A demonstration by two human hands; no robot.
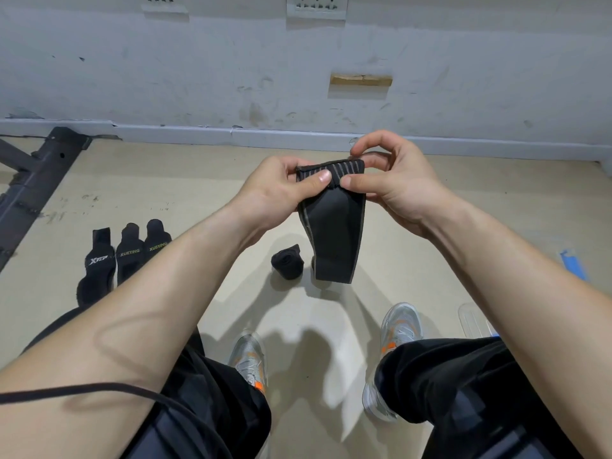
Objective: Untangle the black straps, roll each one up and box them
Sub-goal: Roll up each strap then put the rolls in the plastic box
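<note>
1. Hands meet at centre frame. The left hand (281, 183) grips the top end of a wide black elastic strap with grey stripes (334, 233), thumb pressed flat on its front. The right hand (390, 180) pinches the same end's upper right corner between thumb and forefinger.
2. The strap's long axis runs straight down from both hands toward the beige floor (430, 260). Its free tail hangs at lower centre, seemingly just clear of the floor.
3. Rolling would likely begin at the held end and travel down that hanging length. Both hands sit equally near the start, and neither is near the tail.
4. A black strap already rolled into a bundle (287, 261) lies on the floor just left of the tail.
5. Three black branded wraps (127, 250) lie side by side at left of frame. No box can be clearly made out.
</note>
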